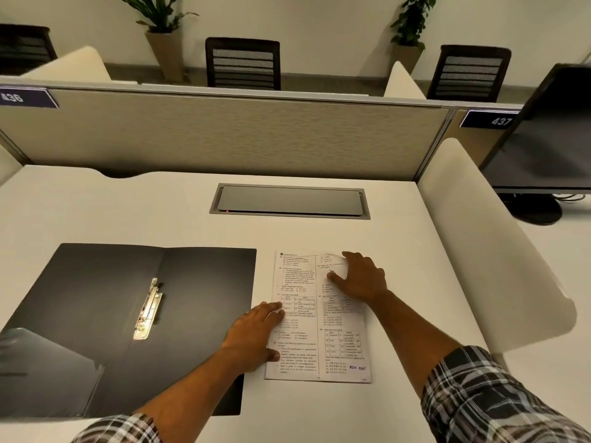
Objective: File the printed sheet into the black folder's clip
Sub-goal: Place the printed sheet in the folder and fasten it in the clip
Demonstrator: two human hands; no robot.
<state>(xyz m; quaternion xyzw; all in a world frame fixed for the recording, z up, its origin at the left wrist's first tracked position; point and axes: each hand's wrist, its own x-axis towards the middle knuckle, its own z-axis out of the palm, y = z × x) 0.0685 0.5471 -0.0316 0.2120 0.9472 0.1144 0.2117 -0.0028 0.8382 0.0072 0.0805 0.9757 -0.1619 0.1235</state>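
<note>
Office cubicle partitions close off the far side of a pale tabletop (96, 212), with empty chairs and potted plants beyond. Going from left to right: the black folder (96, 314) lies spread open and flat, its metal clip (148, 310) running along the spine fold, bare of any paper. Just right of the folder's edge, the left hand (252, 334) rests palm down with fingers spread, its heel over the folder's corner and its fingertips pressing the left margin of the printed sheet (319, 327). That sheet lies flat beside the folder, not yet in it. Farther right, the right hand (361, 278) lies on the sheet's upper right part, fingers loosely extended; the paper's top edge curls up slightly under them, though whether it is pinched I cannot tell. Neither grip has closed on anything for certain.

The step in hand looks like securing the sheet for pickup. Next, it must be lifted and carried leftward, past the left hand, then its edge slid beneath the clip, which probably needs opening first.
</note>
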